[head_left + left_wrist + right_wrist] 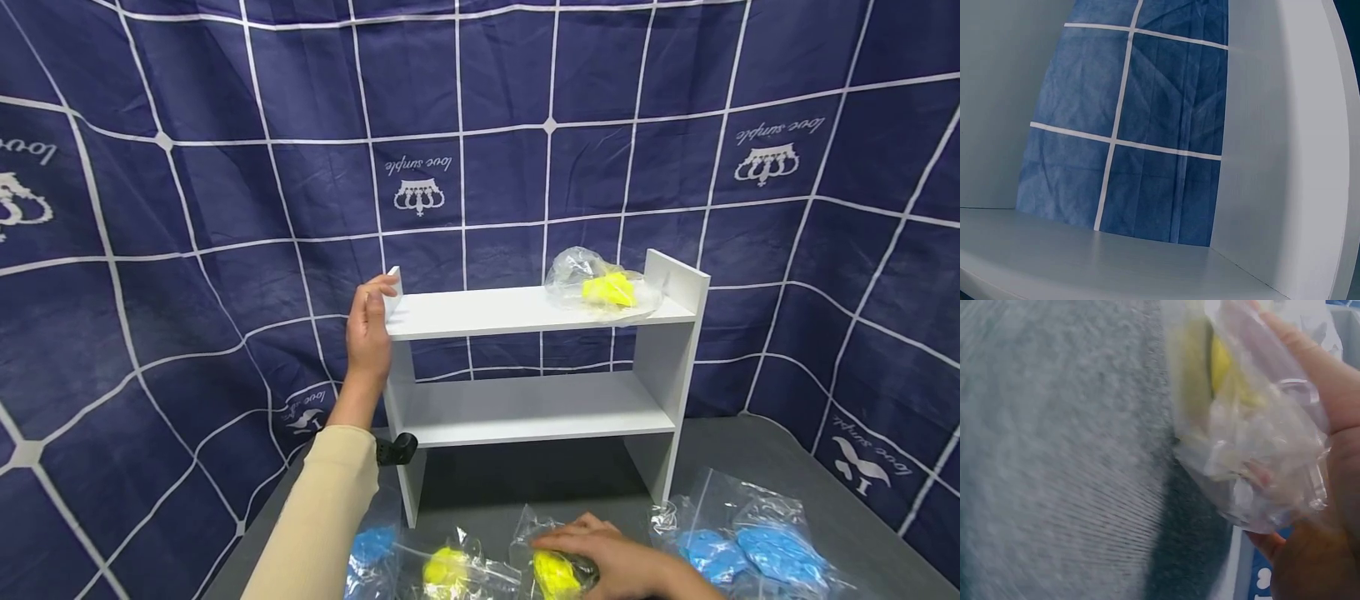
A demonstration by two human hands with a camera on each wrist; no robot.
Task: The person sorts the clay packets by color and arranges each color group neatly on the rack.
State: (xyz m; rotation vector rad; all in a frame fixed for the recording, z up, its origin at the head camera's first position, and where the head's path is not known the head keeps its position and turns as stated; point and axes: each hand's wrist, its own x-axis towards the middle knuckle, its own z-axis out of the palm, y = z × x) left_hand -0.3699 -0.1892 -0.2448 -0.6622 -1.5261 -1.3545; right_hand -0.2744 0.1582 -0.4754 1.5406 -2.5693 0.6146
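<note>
White shelf unit [671, 392]: It is standing on the desk [525, 479], toward the far edge.
Upper board [472, 312]: 1 clear bag with a yellow piece [609, 289] is lying near the right end; this is appearing to be the done part.
Lower board [540, 408]: It is spanning the unit below the upper board.
Left hand [367, 329]: It is gripping the top of the left side panel [401, 417], fingers curling over it, probably steadying the unit; the left wrist view is showing only the unit's inside.
Right hand [611, 558]: It is gripping the held bag, thumb and fingers closing on the clear plastic.
Held bag [555, 575]: It is containing a yellow piece and sitting low in front of the unit, at the near part of the desk; whether it is touching the desk, the observer cannot tell.
Bags left over: 1 yellow bag [446, 571] is lying left of the held bag, 1 blue bag [371, 550] is lying farther toward the desk's left edge, and 2 blue pieces [780, 554] are lying in clear plastic toward the right edge.
Stage: The work is looking early, with more bags lying below than above.
</note>
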